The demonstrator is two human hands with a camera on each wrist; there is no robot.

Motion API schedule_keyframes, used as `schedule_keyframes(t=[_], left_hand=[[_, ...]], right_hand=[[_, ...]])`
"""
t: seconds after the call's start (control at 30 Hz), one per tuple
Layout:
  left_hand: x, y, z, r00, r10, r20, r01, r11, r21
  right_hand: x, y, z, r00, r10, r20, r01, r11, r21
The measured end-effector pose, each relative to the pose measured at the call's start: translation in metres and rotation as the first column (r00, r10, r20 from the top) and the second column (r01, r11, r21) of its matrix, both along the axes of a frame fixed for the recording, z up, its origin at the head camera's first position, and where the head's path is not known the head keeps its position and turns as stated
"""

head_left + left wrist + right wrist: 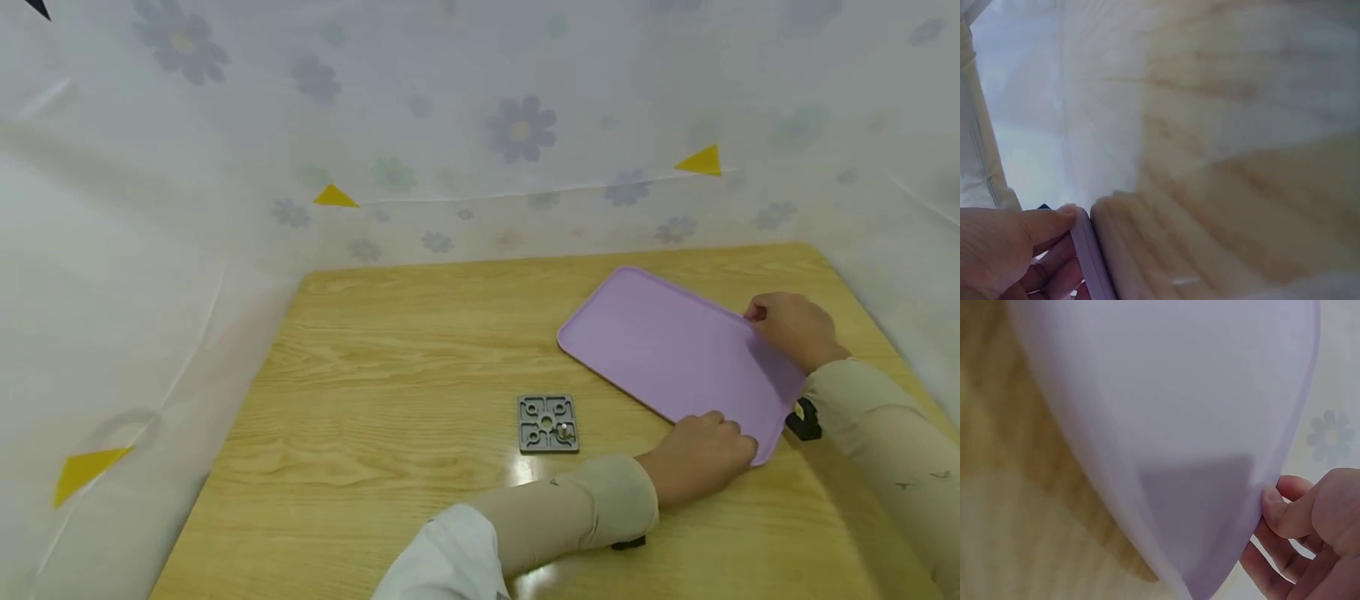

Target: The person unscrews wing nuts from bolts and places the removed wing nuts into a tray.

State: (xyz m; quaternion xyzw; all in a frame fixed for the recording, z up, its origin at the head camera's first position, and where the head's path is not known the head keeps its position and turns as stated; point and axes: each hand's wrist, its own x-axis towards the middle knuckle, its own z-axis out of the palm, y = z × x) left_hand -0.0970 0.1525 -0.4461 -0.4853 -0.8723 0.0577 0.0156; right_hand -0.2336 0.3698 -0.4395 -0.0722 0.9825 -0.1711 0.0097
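Note:
A purple rectangular tray (660,342) lies at a slant low over the right part of the table, its raised rim facing up. My left hand (701,458) grips its near long side close to the right corner. In the left wrist view, the thumb of that hand (1016,250) presses the top of the rim with fingers curled underneath. On the far long side, my right hand (798,329) pinches the rim. The right wrist view shows its thumb over the edge and the other fingers (1275,562) below. Nothing lies on the tray's visible surface.
A square grey metal plate (547,408) with round holes lies on the wooden table (360,400), left of the tray. A small metal piece (564,432) sits on its lower right corner. White flowered sheeting (450,125) with yellow triangles surrounds the table's back and sides.

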Motion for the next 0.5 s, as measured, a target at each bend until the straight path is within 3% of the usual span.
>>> schedule_keyframes(t=[0.23,0.5], left_hand=[[0.001,0.001,0.003,0.998,0.06,0.006,-0.06,0.998,0.017],[0.002,0.009,0.0,0.984,0.18,0.001,-0.18,0.983,0.046]], right_hand=[[-0.019,-0.013,0.003,0.995,0.095,-0.011,-0.095,0.995,0.042],[-0.042,-0.036,0.009,0.989,0.146,0.01,-0.146,0.985,0.092]])
